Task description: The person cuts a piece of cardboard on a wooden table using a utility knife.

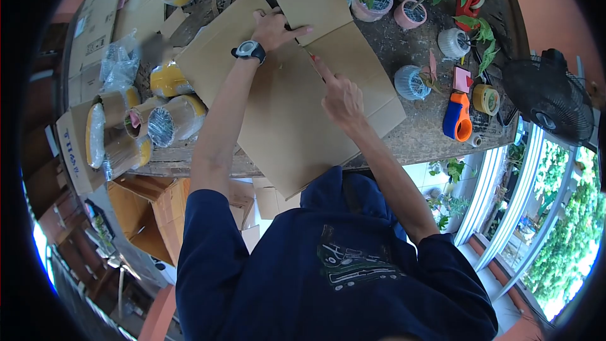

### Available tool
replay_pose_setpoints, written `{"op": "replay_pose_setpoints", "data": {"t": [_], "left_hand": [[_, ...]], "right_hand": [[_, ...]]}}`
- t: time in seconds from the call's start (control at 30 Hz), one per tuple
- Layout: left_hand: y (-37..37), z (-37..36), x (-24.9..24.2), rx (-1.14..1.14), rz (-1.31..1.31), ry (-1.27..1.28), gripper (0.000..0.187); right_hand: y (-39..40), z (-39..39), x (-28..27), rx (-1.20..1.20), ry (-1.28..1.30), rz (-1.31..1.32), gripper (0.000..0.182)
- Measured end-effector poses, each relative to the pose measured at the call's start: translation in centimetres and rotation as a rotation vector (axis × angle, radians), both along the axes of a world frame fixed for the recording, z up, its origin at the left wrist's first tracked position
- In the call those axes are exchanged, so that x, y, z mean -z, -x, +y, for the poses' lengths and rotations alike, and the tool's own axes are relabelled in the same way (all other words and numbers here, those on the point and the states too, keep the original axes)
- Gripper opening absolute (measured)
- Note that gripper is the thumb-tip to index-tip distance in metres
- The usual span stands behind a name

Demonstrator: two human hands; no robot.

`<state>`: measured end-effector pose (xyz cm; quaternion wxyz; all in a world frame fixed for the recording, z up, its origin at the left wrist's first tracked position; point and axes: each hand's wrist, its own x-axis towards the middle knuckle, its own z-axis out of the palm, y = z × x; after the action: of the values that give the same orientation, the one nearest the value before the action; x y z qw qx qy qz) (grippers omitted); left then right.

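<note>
Cardboard (278, 101), a flattened box, lies spread across the desk (423, 129), its near edge overhanging toward the person. Left hand (274, 28) presses flat on its far flap, fingers together, apparently pinning it down. Right hand (341, 98) rests on the cardboard's middle, forefinger extended along a crease, other fingers curled. Right of the cardboard sits an orange tape dispenser (457, 119); left of it, wrapped tape rolls (170, 120).

Both hands press on a flattened cardboard box (284, 101), left hand (274, 28) flat, right hand (341, 98) pointing.
</note>
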<state>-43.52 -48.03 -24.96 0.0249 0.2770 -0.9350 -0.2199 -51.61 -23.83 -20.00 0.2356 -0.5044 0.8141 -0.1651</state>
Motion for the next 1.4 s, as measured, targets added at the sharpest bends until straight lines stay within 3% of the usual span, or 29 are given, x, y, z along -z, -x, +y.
{"op": "replay_pose_setpoints", "data": {"t": [0.1,0.87,1.07,1.2,1.4], "left_hand": [[0.7,0.1,0.2,-0.097,-0.044,0.009,0.069],[0.4,0.8,-1.4,-0.098,-0.018,0.041,0.061],[0.4,1.0,-1.4,-0.103,0.021,0.049,0.062],[0.3,1.0,-1.6,-0.079,-0.033,0.121,0.061],[0.5,1.6,-2.1,-0.11,0.053,0.028,0.06]], "right_hand": [[0.1,0.0,-0.6,0.01,0.014,-0.011,0.085],[0.5,0.2,-1.7,0.011,0.11,-0.023,0.072],[0.0,-1.3,-3.4,-0.007,-0.03,0.002,0.073],[-0.3,-2.7,-5.0,-0.055,-0.123,0.021,0.065],[-0.5,-3.6,-8.3,-0.081,-0.21,0.025,0.056]]}}
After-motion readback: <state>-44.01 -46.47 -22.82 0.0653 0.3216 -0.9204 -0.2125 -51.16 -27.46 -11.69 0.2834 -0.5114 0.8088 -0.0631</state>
